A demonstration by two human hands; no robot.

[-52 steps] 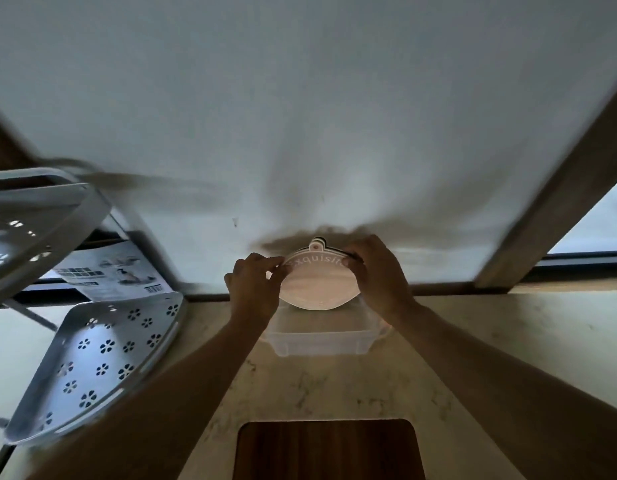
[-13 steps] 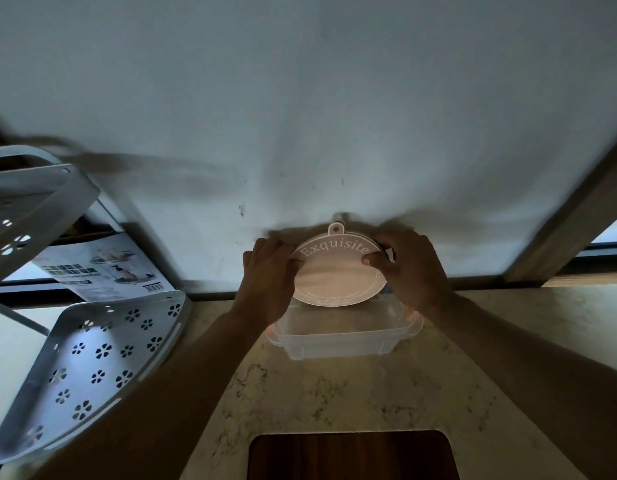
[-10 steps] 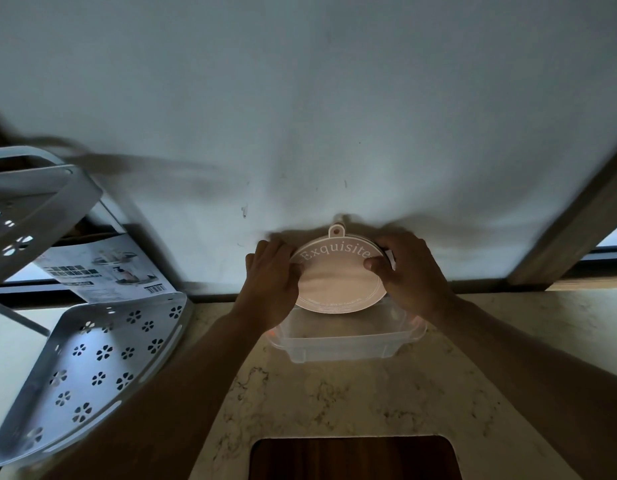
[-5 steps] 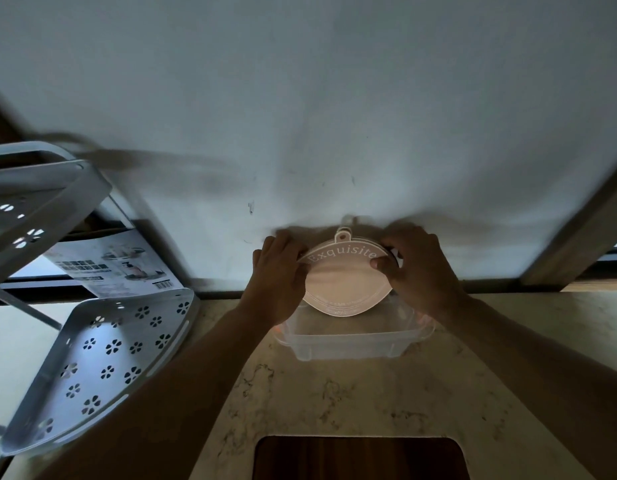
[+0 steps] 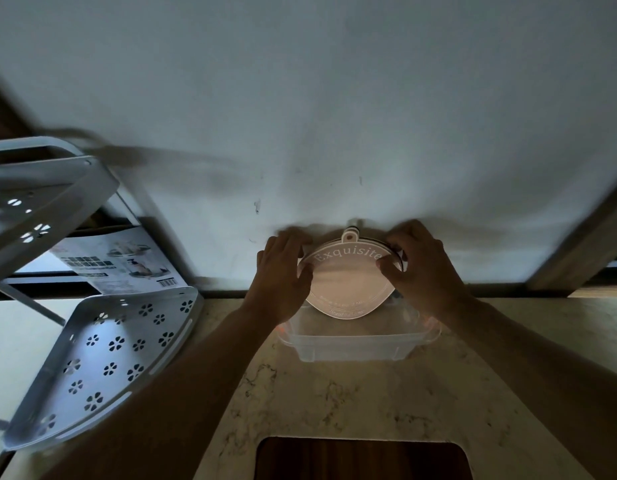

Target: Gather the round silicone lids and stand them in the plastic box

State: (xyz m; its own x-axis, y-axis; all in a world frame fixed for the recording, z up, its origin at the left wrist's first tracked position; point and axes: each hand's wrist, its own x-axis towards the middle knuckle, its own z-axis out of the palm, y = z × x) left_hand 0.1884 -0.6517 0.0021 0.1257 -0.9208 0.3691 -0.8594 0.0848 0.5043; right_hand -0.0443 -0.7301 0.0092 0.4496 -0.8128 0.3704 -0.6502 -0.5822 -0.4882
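White wall [image 5: 300, 98] fills most of the view, w/ marble counter [image 5: 334, 393] below it. Perforated corner shelf [image 5: 102, 348] stands well left, dark wood board [image 5: 362, 459] at the near edge. Clear plastic box [image 5: 355, 344] sits against the wall, open top up. Stack of round silicone lids [image 5: 348, 282] is on edge, bottom dipping into the box's back part, tab up, probably so they slot in upright. Left hand [image 5: 282, 278] & right hand [image 5: 421, 268] are both closed on the stack's opposite rims, pinching it together, likely to stop floppy discs fanning. Room: front of box looks free; wall close behind leaves little space for knuckles
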